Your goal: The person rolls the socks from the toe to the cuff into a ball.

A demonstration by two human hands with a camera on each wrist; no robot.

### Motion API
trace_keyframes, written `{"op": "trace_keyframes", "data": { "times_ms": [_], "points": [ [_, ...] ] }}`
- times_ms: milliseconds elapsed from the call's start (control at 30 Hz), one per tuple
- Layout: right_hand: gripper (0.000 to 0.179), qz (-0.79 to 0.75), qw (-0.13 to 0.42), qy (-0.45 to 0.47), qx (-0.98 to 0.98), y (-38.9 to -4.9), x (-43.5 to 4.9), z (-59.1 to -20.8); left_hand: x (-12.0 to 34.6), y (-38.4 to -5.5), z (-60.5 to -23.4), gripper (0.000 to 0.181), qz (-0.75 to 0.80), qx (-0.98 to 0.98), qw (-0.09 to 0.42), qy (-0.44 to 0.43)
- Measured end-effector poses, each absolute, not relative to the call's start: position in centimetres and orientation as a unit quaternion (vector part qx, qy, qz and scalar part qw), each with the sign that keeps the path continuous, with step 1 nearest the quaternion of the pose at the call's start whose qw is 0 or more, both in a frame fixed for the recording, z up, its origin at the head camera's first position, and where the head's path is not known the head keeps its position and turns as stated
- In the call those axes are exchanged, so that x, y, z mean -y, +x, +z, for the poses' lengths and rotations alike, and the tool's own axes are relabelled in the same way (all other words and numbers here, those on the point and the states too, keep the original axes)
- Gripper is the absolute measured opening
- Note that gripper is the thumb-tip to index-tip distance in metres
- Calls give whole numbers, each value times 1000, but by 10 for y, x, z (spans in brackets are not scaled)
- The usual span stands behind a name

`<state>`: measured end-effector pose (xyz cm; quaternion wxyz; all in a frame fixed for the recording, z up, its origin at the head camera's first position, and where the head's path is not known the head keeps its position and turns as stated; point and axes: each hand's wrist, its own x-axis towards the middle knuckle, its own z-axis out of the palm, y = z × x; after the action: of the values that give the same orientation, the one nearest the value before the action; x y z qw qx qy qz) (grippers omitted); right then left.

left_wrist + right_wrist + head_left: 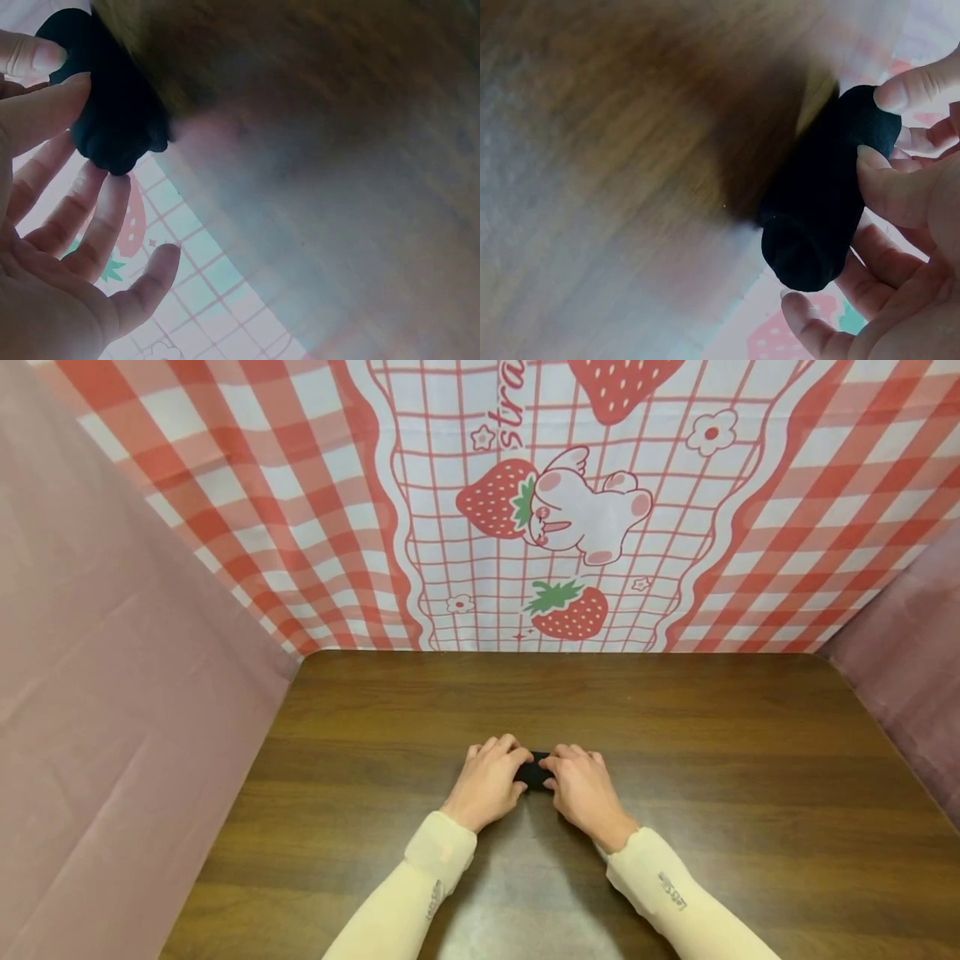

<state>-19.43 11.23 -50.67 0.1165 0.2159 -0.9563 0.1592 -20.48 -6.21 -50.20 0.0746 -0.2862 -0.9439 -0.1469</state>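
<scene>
A rolled-up black sock lies crosswise on the wooden table between the two hands. Its left end is held by my left hand, with the thumb on the near side and fingers on the far side. My right hand grips the other end in the same way. In the left wrist view the sock shows bunched folds at its end, and the little finger stands away from it. From the right wrist, the sock looks like a compact roll with a rounded, tucked end.
The brown wooden table reaches back to a hanging red-and-white checked cloth with strawberry prints. Pinkish fabric walls stand along the left and right sides.
</scene>
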Motion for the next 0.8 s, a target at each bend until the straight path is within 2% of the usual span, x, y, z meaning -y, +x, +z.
{"op": "trace_keyframes", "data": {
  "times_ms": [800],
  "points": [
    [19,148,116,226,956,-198,-116,-509,54,-210,-502,26,-107,952,45,-283]
  ]
}}
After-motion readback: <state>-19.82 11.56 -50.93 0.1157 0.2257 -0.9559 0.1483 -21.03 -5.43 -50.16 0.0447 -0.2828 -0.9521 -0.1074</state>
